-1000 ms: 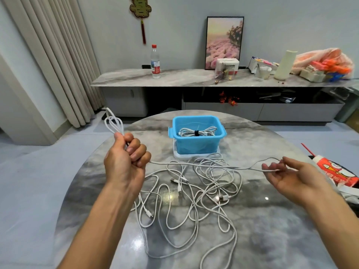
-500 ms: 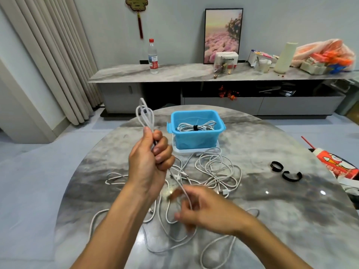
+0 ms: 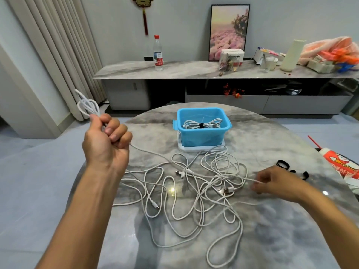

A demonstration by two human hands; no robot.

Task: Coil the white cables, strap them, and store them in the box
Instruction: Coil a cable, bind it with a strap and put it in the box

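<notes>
My left hand (image 3: 107,141) is raised over the table's left edge and grips a partly coiled white cable (image 3: 87,105); its loops stick up above my fist. The same cable runs down to the right, where my right hand (image 3: 275,182) pinches it low over the table. Several loose white cables (image 3: 194,191) lie tangled between my hands. The blue box (image 3: 202,136) stands at the far side on a white lid and holds one strapped white coil (image 3: 202,125). Black straps (image 3: 282,165) lie just beyond my right hand.
The round grey marble table (image 3: 272,239) carries everything. A red and white package (image 3: 342,164) sits at its right edge. Behind stands a long sideboard (image 3: 194,71) with a water bottle (image 3: 158,54), a framed picture and clutter. Curtains hang at the left.
My left hand swung out to the left with the coil. My right hand moved from the table's middle out to the right, drawing the cable along.
</notes>
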